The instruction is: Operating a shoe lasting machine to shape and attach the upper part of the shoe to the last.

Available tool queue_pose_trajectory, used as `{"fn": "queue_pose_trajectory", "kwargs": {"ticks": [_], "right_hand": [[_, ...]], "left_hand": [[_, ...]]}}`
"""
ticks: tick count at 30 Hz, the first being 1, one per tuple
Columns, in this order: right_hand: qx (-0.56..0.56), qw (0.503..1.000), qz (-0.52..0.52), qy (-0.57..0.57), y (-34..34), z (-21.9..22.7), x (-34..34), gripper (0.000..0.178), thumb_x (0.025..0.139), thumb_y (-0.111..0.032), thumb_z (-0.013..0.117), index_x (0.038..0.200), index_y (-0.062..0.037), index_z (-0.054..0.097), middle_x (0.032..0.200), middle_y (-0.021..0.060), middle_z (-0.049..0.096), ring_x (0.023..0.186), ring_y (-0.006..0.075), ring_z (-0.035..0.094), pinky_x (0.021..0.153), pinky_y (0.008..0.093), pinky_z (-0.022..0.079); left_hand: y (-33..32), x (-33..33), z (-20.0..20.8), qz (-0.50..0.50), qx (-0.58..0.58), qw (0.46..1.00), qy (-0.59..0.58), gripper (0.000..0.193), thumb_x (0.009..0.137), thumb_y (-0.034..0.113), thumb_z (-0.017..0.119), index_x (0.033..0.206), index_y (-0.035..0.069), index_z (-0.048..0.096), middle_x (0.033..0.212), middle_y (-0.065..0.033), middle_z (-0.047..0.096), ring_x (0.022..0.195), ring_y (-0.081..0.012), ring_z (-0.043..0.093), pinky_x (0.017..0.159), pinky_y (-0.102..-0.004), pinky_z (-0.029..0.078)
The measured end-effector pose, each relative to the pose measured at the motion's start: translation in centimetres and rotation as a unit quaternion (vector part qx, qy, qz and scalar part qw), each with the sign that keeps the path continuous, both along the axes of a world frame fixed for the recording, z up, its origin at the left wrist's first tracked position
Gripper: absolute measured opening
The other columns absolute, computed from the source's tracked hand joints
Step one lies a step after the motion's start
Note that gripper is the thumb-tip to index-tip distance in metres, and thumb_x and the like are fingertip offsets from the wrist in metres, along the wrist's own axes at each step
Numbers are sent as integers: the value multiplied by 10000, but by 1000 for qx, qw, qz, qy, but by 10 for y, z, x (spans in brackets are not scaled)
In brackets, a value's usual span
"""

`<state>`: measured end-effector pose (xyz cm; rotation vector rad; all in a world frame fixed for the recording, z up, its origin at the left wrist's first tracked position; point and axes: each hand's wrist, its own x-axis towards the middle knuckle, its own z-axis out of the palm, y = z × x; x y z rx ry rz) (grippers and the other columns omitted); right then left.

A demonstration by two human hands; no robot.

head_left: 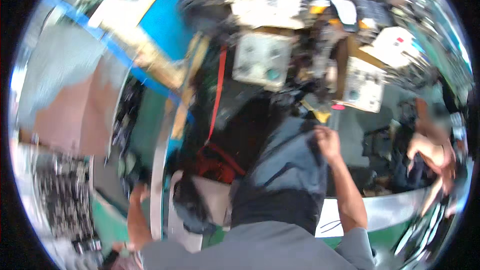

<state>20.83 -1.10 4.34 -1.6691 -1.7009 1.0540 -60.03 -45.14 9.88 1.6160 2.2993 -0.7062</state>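
Note:
The whole picture is smeared by motion. My right hand [328, 143] is out in front of me, its fingers curled together beside the edge of a blue-grey cloth-like surface [287, 152]. Just beyond its fingertips is a small yellow piece [322, 116]; whether the hand touches it, or what it holds, I cannot make out. Down at my left side, my left hand [139, 192] is near a dark, blurred object [131, 167]. The fingers of that hand are too blurred to read.
White boxes [262, 60] [365, 84] with small parts stand ahead, among dark heaped items. A red strap [218, 90] hangs left of centre. Wooden and blue rails [160, 72] run on the left. At the right, another person's hand [430, 152] reaches in.

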Motion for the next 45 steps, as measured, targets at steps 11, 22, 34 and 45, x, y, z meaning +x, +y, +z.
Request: {"fn": "queue_pose_trajectory", "kwargs": {"ticks": [11,22,34,45], "right_hand": [[-153,960,-22,-231,-7,-6,-35,809,1036,-552,654,1735,-352,300,1798,243,167,1521,557,402,1215,707,370],[-155,952,-24,-264,-8,0,-45,781,1085,-543,586,1755,-313,257,1773,265,215,1483,553,433,1209,687,383],[-132,951,-26,-280,11,-9,-32,722,1088,-492,589,1704,-201,351,1650,303,352,1420,543,461,1163,654,432],[-128,955,-26,-266,13,-6,-33,698,1072,-488,609,1681,-208,412,1660,306,355,1411,526,478,1161,635,442]], "left_hand": [[366,230,56,-152,323,905,-233,438,1003,74,676,1435,7,649,1471,-299,613,1361,-491,584,1135,-536,474],[676,353,140,-232,520,808,-149,338,1094,222,618,1308,1,758,1369,-239,664,1265,-432,613,1127,-500,467],[700,371,103,-213,621,752,-64,301,935,50,654,1200,17,792,1304,-168,642,1183,-397,598,1053,-504,482],[697,368,105,-207,614,759,-60,283,953,52,638,1182,11,800,1305,-167,642,1176,-392,596,1046,-500,479]]}}
